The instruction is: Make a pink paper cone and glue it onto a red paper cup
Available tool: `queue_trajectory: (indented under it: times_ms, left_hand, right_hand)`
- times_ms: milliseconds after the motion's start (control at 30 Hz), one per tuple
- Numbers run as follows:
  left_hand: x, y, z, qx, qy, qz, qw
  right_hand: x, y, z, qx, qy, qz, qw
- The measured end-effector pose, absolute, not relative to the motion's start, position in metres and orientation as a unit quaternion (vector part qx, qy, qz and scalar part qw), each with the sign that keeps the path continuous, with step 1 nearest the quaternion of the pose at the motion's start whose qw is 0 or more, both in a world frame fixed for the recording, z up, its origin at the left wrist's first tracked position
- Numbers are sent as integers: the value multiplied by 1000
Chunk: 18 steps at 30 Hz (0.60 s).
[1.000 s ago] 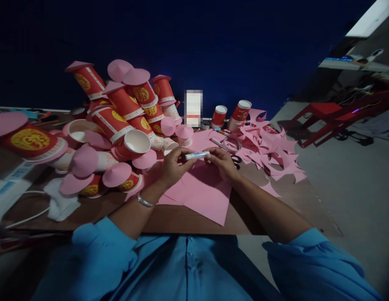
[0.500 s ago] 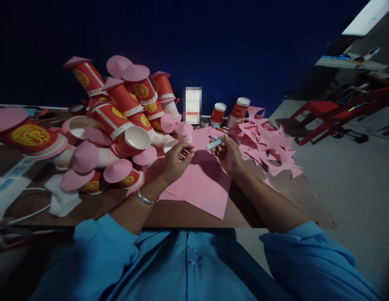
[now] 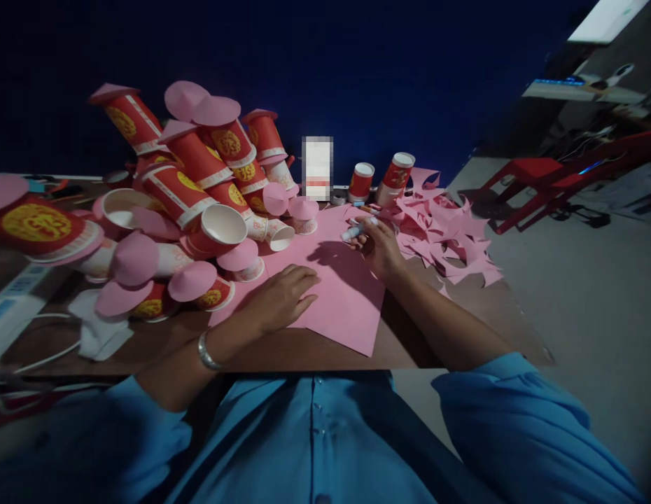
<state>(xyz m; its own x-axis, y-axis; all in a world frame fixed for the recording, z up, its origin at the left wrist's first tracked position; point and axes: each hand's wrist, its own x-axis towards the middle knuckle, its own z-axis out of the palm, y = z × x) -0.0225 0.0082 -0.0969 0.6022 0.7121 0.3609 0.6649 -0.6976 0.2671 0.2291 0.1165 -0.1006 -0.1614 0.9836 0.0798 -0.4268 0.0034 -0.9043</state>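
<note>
My left hand (image 3: pixel 286 297) is open, palm down, over the left part of the pink paper sheets (image 3: pixel 346 315); I cannot tell whether it touches them. Its fingers are stretched toward the right and hold nothing. Above the upper right of the sheets, my right hand (image 3: pixel 383 250) is closed round a pale glue stick (image 3: pixel 351 233), whose end points left. The fingers cover part of the tube. Beyond the left hand lie small printed paper cups (image 3: pixel 280 236) and pink paper cones (image 3: pixel 238 255).
Red paper cups with pink cone tops (image 3: pixel 199 164) are piled at the left. Two red cups (image 3: pixel 361 183) stand at the back near a blurred upright panel (image 3: pixel 317 168). Pink paper offcuts (image 3: pixel 451 234) heap at the right. A white power strip (image 3: pixel 15 308) lies far left.
My left hand has moved left and toward me, away from the glue stick, and its fingers have straightened. The right hand keeps the glue stick in nearly the same place. The view has shifted slightly.
</note>
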Motion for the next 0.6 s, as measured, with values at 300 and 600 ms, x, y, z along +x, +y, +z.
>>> queue_trajectory:
  times_ms: [300,600]
  left_hand:
    - [-24,1,-100,929,331,162,-31]
    - [-35,1,-101,926,309,216,-25]
  right_hand:
    - [231,112,-70,-367,-506,581,521]
    - [224,59,-59,-396,-773,324,376]
